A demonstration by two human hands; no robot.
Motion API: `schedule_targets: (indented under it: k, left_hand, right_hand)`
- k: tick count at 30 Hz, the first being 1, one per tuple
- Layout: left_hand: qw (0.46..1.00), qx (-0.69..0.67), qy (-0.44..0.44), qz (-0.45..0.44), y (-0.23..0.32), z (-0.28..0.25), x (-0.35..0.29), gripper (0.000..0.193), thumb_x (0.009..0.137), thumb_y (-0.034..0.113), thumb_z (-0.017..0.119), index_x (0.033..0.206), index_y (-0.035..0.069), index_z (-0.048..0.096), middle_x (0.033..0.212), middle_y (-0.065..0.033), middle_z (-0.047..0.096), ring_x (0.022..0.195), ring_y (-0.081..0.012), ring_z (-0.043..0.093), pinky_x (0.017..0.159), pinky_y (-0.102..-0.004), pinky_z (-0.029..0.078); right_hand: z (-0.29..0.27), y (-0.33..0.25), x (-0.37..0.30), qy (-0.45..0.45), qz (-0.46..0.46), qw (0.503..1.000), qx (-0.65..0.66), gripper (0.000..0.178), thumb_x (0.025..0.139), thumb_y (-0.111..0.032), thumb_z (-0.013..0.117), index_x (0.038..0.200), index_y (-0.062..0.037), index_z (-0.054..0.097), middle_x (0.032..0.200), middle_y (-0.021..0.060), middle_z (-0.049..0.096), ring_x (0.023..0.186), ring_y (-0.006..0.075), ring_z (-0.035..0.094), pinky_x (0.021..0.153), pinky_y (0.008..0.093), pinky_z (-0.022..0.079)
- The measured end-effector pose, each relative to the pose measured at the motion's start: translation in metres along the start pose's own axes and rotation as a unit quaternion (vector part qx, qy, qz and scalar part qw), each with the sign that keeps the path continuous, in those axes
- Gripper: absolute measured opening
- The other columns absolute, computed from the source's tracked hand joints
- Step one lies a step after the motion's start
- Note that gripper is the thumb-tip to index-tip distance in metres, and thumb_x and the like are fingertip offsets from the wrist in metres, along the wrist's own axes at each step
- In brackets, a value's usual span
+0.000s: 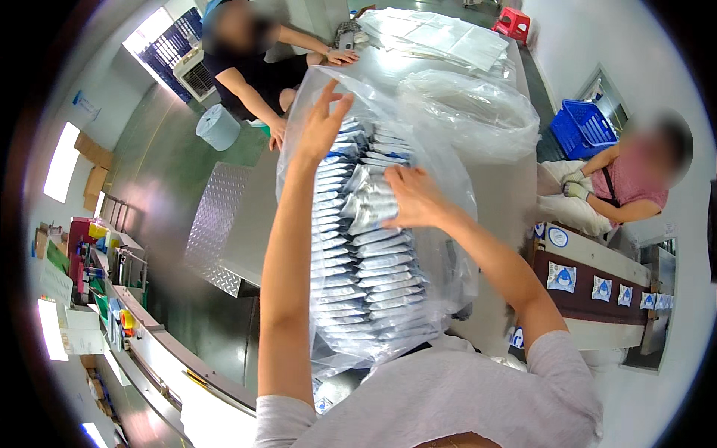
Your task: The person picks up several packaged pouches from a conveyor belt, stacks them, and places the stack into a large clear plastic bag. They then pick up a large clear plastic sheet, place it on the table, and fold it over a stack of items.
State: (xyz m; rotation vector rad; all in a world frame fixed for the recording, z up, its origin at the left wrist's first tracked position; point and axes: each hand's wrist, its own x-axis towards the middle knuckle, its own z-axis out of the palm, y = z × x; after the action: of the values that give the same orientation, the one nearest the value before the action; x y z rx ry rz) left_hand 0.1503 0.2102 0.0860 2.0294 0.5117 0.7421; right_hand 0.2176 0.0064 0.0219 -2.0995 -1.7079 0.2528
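Note:
A large clear plastic bag (448, 175) lies on the table in front of me, filled with two long rows of silver sachets (385, 280) stacked on edge. My left hand (326, 123) reaches to the bag's far left side, fingers spread, next to the far end of the left row. Over the right row, my right hand (417, 198) grips a small bunch of silver sachets (371, 196) that lies flatter than the others. Its fingertips are partly hidden.
Another clear bag (478, 112) and flat plastic sheets (441, 41) lie on the table's far part. A person (250, 67) rests both hands at the far left edge. A gloved person (620, 179) sits right, near a conveyor (590, 302) carrying sachets and a blue basket (582, 127).

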Motion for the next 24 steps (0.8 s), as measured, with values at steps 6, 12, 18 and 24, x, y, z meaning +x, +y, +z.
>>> schedule_targets:
  k: [6,12,18,24]
  left_hand:
    - [0.998,-0.013,-0.063,-0.014,-0.057,0.063,-0.033,0.046,0.096,0.032,0.037,0.129,0.001,0.043,0.122,-0.0252,0.051,0.113,-0.0387,0.049,0.097,-0.0390,0.036]
    - [0.916,0.383,-0.074,0.088,-0.141,0.109,-0.125,0.037,0.092,0.036,0.042,0.113,0.007,0.053,0.108,-0.0130,0.059,0.105,-0.0290,0.054,0.093,-0.0452,0.038]
    - [0.926,0.325,-0.047,0.188,-0.146,0.112,-0.121,0.034,0.088,0.024,0.053,0.110,-0.002,0.053,0.106,-0.0198,0.057,0.100,-0.0368,0.053,0.086,-0.0463,0.042]
    - [0.906,0.382,-0.089,0.163,-0.145,0.108,-0.121,0.040,0.094,0.032,0.041,0.117,0.001,0.049,0.109,-0.0172,0.058,0.101,-0.0349,0.054,0.088,-0.0445,0.041]
  right_hand:
    - [0.088,0.044,0.038,-0.035,-0.086,0.977,-0.190,0.085,0.064,-0.055,0.071,0.118,0.0054,0.044,0.114,0.0182,0.052,0.111,0.0312,0.047,0.095,0.0507,0.032]
    - [0.006,0.034,-0.037,-0.013,-0.120,0.990,0.070,0.031,0.093,-0.030,0.051,0.101,-0.0030,0.061,0.106,0.0139,0.062,0.104,0.0257,0.056,0.094,0.0414,0.040]
    - [0.058,0.108,-0.241,0.513,0.425,0.734,0.129,0.013,0.087,-0.011,0.058,0.095,-0.0036,0.051,0.081,0.0141,0.054,0.081,0.0275,0.056,0.074,0.0312,0.043]
    - [0.197,0.060,-0.274,-0.155,0.347,0.924,-0.040,0.068,0.071,-0.033,0.070,0.132,-0.0309,0.041,0.116,0.0284,0.049,0.093,0.0375,0.060,0.077,0.0453,0.050]
